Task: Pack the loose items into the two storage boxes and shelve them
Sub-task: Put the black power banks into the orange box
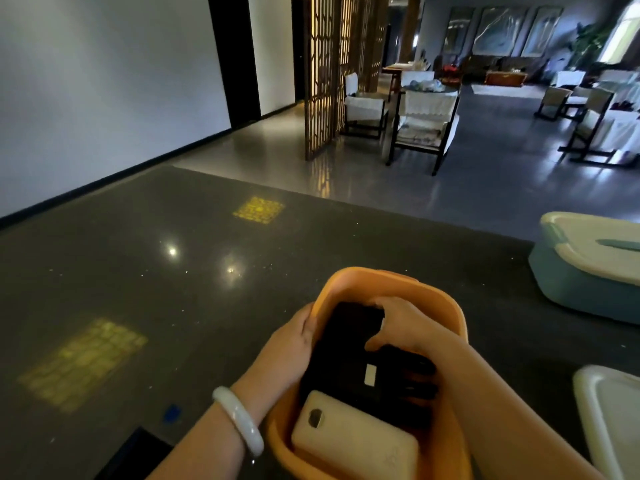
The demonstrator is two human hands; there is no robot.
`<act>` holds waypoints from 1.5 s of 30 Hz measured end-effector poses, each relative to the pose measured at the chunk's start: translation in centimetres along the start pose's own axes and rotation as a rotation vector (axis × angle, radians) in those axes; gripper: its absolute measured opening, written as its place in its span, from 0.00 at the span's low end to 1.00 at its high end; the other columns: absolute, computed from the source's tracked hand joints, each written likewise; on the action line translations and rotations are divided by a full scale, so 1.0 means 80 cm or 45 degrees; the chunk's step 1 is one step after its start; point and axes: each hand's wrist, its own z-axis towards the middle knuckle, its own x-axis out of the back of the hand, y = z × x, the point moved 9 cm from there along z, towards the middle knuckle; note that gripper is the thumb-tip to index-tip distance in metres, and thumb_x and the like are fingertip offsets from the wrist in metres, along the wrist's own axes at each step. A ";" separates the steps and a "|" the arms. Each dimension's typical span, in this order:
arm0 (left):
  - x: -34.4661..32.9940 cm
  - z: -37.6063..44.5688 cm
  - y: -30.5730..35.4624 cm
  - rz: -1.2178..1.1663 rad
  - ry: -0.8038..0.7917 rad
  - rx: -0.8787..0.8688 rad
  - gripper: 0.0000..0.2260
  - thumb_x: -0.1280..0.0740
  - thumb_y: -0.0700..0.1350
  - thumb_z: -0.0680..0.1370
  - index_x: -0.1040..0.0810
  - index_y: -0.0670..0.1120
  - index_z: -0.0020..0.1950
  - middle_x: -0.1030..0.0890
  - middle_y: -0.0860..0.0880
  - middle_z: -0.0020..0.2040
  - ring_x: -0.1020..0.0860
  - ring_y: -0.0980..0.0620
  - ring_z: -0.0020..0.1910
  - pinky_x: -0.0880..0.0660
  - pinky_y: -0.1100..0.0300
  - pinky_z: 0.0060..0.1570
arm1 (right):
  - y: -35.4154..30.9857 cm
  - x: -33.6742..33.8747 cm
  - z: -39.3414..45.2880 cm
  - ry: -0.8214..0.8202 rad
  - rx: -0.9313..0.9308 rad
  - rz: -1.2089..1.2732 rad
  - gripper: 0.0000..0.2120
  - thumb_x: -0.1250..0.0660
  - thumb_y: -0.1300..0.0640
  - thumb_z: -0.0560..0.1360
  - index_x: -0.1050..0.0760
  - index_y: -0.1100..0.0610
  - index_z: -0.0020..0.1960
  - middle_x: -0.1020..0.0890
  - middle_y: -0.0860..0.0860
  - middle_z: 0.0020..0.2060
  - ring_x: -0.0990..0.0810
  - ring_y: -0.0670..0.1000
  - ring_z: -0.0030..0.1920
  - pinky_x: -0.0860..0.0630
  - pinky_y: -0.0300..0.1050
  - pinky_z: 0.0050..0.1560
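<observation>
Right hand (398, 323) pinches black case (349, 344) inside orange box (433, 299); left hand (294, 341) grips its rim; forcing could tip it

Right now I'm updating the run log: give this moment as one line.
step: packing | orange box: open | right hand: grips black item in box | left hand: steadies box rim | teal box: lidded, right

There is one view only, from a wide-angle camera on the person's head, looking forward and steeply down; nearest, low in the centre, sits the open orange plastic storage box (408, 292) with both forearms reaching in from the bottom edge; the dark polished speckled stone counter (138, 289) fills the middle; beyond, the room recedes, bending at the edges.
</observation>
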 end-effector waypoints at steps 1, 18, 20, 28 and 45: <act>0.002 -0.002 0.004 0.004 0.005 0.004 0.18 0.52 0.52 0.84 0.37 0.55 0.74 0.26 0.56 0.62 0.30 0.62 0.53 0.36 0.64 0.54 | 0.000 -0.001 0.001 0.007 -0.005 -0.008 0.34 0.22 0.53 0.64 0.32 0.45 0.67 0.24 0.44 0.57 0.25 0.47 0.57 0.27 0.45 0.58; -0.004 0.000 -0.010 0.052 0.012 0.111 0.22 0.53 0.54 0.84 0.44 0.54 0.78 0.32 0.51 0.73 0.31 0.52 0.70 0.37 0.60 0.62 | 0.026 -0.028 0.006 -0.225 -0.149 0.095 0.30 0.26 0.49 0.69 0.33 0.46 0.68 0.26 0.46 0.62 0.27 0.50 0.62 0.32 0.54 0.66; -0.003 0.000 -0.009 0.055 0.012 0.106 0.22 0.53 0.55 0.84 0.44 0.54 0.78 0.31 0.51 0.73 0.31 0.53 0.68 0.37 0.61 0.62 | 0.026 -0.027 0.007 -0.237 -0.148 0.110 0.29 0.27 0.50 0.70 0.33 0.46 0.69 0.26 0.46 0.62 0.27 0.50 0.62 0.33 0.54 0.66; -0.003 0.001 -0.008 0.074 0.008 0.108 0.22 0.53 0.55 0.84 0.45 0.54 0.78 0.28 0.52 0.69 0.27 0.56 0.63 0.35 0.64 0.56 | 0.028 -0.026 0.012 -0.270 -0.151 0.189 0.25 0.25 0.53 0.68 0.28 0.44 0.63 0.23 0.45 0.57 0.25 0.48 0.57 0.30 0.54 0.64; -0.003 0.003 -0.007 0.072 0.014 0.102 0.21 0.53 0.54 0.84 0.44 0.54 0.78 0.30 0.51 0.71 0.27 0.58 0.60 0.35 0.65 0.55 | 0.028 -0.027 0.009 -0.310 -0.179 0.128 0.32 0.24 0.50 0.67 0.31 0.45 0.68 0.25 0.46 0.62 0.27 0.50 0.62 0.31 0.53 0.64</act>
